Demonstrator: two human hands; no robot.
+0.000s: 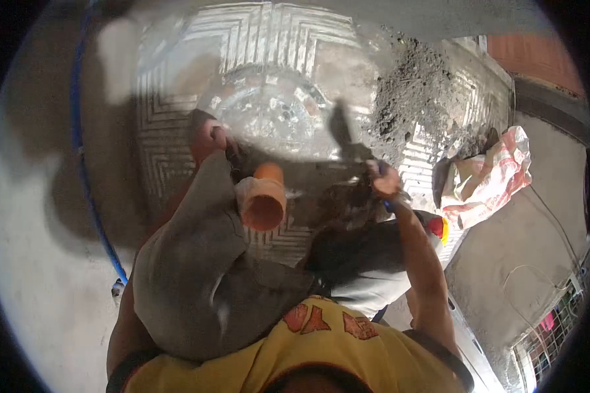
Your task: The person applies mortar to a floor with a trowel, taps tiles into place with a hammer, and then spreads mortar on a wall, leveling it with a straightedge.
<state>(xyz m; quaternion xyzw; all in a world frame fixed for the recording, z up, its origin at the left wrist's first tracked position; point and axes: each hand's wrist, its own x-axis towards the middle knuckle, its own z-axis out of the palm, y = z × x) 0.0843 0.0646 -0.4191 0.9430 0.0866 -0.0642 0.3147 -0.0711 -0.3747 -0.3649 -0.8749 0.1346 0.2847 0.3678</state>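
Note:
My right hand (385,180) is closed around the handle of a trowel (339,128), whose dark blade points up and left and is blurred by motion. Patterned tiles with pale angular lines (269,36) lie below the blade. My left hand (210,139) is curled at the left of a blurred, wet-looking grey patch. Its fingers are bent in, and what they grip, if anything, cannot be made out. Between my knees stands an orange pipe (263,208) with its round mouth facing me and clear plastic wrapped about it.
A heap of loose grey mortar or soil (416,85) lies on the tiles at upper right. Beside it slumps a white and red sack (488,180). A blue hose (80,131) runs down the left side. Wire mesh (557,334) and thin cables are at lower right.

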